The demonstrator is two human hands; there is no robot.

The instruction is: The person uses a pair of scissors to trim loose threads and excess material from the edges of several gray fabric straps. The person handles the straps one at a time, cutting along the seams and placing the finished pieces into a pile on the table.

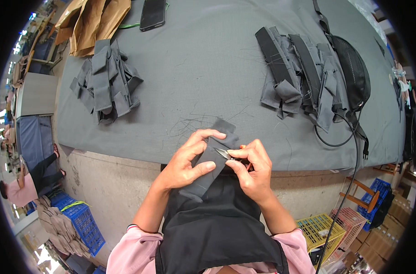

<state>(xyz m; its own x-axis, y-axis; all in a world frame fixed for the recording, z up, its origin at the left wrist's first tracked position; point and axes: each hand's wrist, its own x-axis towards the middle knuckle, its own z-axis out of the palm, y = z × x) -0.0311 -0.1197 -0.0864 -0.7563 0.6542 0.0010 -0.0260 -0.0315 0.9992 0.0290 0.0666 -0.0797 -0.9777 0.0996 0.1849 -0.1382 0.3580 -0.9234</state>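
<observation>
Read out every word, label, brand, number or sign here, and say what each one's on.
Nothing is readable.
Grey fabric piece under the left hand: no lettering visible.
Snips in the right hand: too small to tell.
Cardboard boxes, lower right: too small and blurred.

Grey-covered table (194, 77), concrete floor (107, 180), cardboard boxes (377, 242) at right, lights (2, 113) at left

Runs from dark grey on the held fabric strip (204, 184) and finely gridded grey on the worktop (203, 68) to brown on the paper bag (98, 23) at its far left corner, black on the pouch (352, 71) by the right edge, and pink on the sleeves (134, 251).
</observation>
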